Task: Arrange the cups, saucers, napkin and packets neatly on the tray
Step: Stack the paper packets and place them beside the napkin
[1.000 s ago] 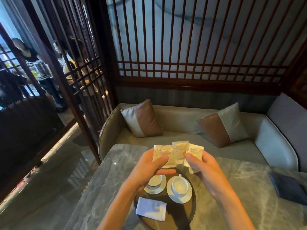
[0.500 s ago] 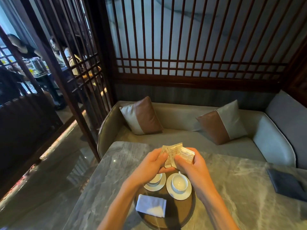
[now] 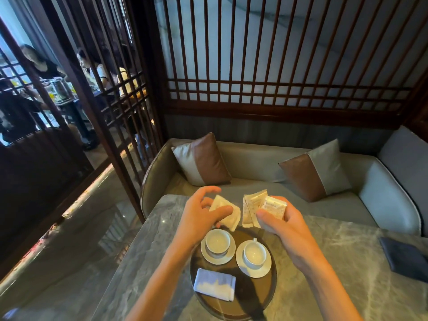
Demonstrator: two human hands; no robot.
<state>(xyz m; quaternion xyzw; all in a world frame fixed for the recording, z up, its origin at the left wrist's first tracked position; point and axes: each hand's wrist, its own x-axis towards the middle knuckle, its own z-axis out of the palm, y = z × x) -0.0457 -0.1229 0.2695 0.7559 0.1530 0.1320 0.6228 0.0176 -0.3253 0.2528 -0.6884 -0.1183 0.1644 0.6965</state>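
A dark oval tray lies on the marble table. On it stand two white cups on saucers, the left cup and the right cup, with a folded white napkin at its near left. Above the tray's far end my left hand pinches a pale packet between thumb and fingers. My right hand grips a small bunch of packets, fanned out toward the left. The two hands are a little apart.
The grey marble table carries a dark flat wallet at the right edge. A sofa with two cushions stands behind the table, backed by a wooden lattice screen. People sit beyond the screen at the far left.
The hands, joined on one bunch of packets before, have drawn apart. My left hand now carries one packet away to the left; the others stay in my right hand.
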